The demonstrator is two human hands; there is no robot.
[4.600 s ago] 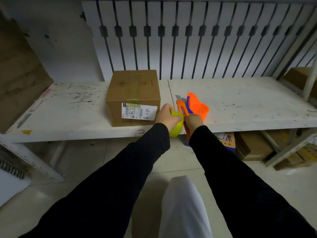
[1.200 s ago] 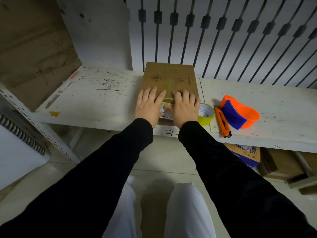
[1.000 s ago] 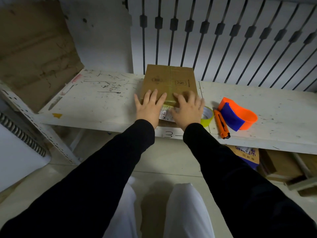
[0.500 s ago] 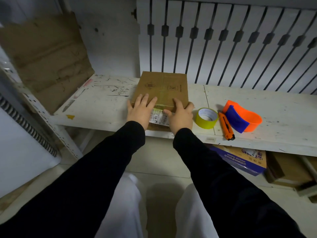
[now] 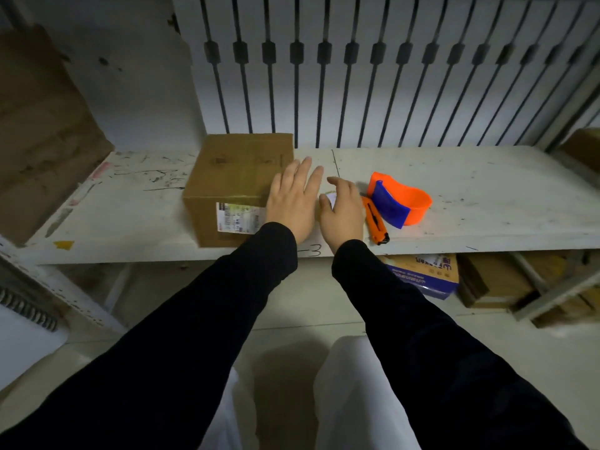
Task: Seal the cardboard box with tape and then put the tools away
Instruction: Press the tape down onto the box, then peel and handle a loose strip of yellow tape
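Two hands: both bare, in black sleeves, reaching over the front part of the shelf, neither grasping anything.
Left hand (image 5: 292, 203): flat and spread, fingers straight, held at the right side of the box; whether it touches the cardboard cannot be told.
Right hand (image 5: 343, 211): loosely curved, palm down, over the tape roll and hiding most of it; fingers are not closed on the roll.
Brown cardboard box (image 5: 238, 183): stands closed on the white scuffed shelf (image 5: 487, 203), left of the tools, with a white printed shipping label (image 5: 238, 218) on its near face; a pale strip of tape appears to run across the top, though blur makes this unsure.
Yellow-green tape roll (image 5: 329, 197): only a sliver of rim and its white core show between the two hands, just right of the box.
Orange utility knife (image 5: 376, 222): lies flat on the shelf, just right of the right hand, its dark end toward the shelf's front edge.
Orange and blue tape dispenser (image 5: 397, 203): sits on the shelf right of the knife, close beside it.
Under the shelf: a blue printed carton (image 5: 425, 277) and brown cardboard boxes (image 5: 493, 280) on the floor.
Behind: white slatted panel (image 5: 357, 69) with dark vertical slots.
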